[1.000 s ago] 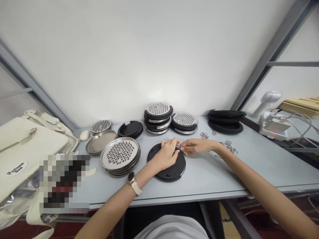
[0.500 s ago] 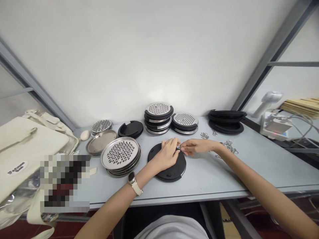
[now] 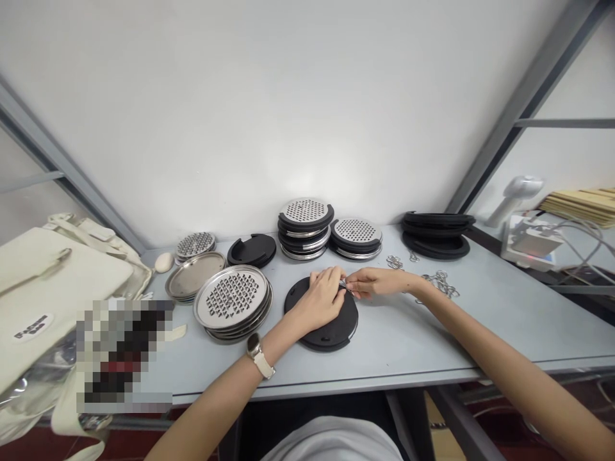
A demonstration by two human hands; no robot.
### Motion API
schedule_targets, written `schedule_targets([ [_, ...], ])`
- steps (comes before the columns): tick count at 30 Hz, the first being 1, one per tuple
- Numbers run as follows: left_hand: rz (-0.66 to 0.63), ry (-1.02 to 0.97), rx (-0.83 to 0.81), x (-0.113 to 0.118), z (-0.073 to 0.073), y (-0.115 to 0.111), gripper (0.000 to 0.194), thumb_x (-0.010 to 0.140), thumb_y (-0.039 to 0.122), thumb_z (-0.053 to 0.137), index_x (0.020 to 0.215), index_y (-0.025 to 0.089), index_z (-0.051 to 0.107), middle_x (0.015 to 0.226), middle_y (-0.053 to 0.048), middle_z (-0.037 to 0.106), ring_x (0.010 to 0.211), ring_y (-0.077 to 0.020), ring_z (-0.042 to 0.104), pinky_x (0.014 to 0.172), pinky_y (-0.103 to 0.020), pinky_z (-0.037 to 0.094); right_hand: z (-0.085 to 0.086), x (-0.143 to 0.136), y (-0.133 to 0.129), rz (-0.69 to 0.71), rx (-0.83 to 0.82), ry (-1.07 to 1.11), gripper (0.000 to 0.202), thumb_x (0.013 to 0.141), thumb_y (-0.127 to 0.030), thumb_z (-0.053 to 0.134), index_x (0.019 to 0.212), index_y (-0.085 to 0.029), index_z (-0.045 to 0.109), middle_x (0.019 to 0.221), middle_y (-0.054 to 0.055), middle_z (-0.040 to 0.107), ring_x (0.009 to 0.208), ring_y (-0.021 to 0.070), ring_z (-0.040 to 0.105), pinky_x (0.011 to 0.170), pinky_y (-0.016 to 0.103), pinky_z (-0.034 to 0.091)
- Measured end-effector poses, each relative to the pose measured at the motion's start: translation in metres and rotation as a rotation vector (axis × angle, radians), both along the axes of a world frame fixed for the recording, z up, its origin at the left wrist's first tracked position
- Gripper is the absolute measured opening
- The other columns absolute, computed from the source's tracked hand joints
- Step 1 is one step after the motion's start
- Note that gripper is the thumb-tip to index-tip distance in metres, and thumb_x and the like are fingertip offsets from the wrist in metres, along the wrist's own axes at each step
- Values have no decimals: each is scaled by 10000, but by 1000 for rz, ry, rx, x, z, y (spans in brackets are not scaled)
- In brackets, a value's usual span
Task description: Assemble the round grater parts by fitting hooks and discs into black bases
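Note:
A black round disc (image 3: 331, 330) with a notched rim lies on the table in front of me. My left hand (image 3: 323, 296) lies over its upper part, fingers curled and pressed together at the far edge. At the disc's upper right edge my right hand (image 3: 369, 282) pinches a small shiny wire clip (image 3: 346, 287); the fingertips partly hide it. To the right is a pile of loose wire clips (image 3: 442, 283), with a smaller cluster of clips (image 3: 394, 262) behind. Left of the disc stands a stack of round metal grater plates (image 3: 231, 298).
Stacked black rings with perforated plates (image 3: 306, 227) and a lower stack (image 3: 357, 237) stand by the wall. Plain metal discs (image 3: 196, 274) are at left, black rings (image 3: 436, 237) at back right. A cream bag (image 3: 62, 288) covers the left end.
Both hands hold nearly the same place. My right fingers have shifted slightly left and closed in at the disc's edge; the view has moved very little.

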State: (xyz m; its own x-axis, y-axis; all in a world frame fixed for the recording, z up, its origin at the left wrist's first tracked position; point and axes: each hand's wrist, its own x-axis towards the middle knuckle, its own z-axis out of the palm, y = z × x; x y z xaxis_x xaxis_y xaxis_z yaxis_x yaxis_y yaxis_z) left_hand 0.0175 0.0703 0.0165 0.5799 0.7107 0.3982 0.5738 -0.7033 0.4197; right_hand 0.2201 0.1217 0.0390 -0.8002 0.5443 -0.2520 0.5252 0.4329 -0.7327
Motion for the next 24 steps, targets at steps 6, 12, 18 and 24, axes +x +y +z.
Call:
schedule_targets([
  [6, -4, -2, -5, 0, 1, -1, 179, 888, 115, 413, 1042, 205, 402, 1048, -46, 557, 1003, -201, 524, 893, -359, 334, 0, 1, 0, 6, -30, -8, 374, 895, -473, 407, 717, -162, 513, 617, -22, 473, 593, 116, 442, 623, 252, 379],
  [12, -8, -11, -13, 0, 0, 1, 188, 882, 104, 417, 1039, 205, 400, 1038, -43, 567, 973, -196, 547, 893, -361, 332, 0, 1, 1, -1, -29, -13, 405, 897, -497, 391, 716, -159, 522, 607, -22, 474, 591, 115, 444, 621, 252, 380],
  [18, -8, -23, -23, 0, -1, 2, 191, 880, 105, 417, 1039, 208, 401, 1032, -46, 571, 975, -201, 551, 887, -361, 336, -2, 0, 1, -20, -10, -9, 458, 886, -558, 379, 694, -163, 510, 587, -27, 467, 569, 112, 434, 599, 252, 379],
  [24, -13, -36, -38, 1, -1, 2, 197, 875, 99, 420, 1039, 208, 405, 1036, -48, 575, 988, -205, 549, 887, -366, 341, 0, -1, 0, -18, 1, -8, 478, 880, -580, 370, 693, -162, 508, 591, -23, 467, 575, 115, 433, 601, 257, 384],
])
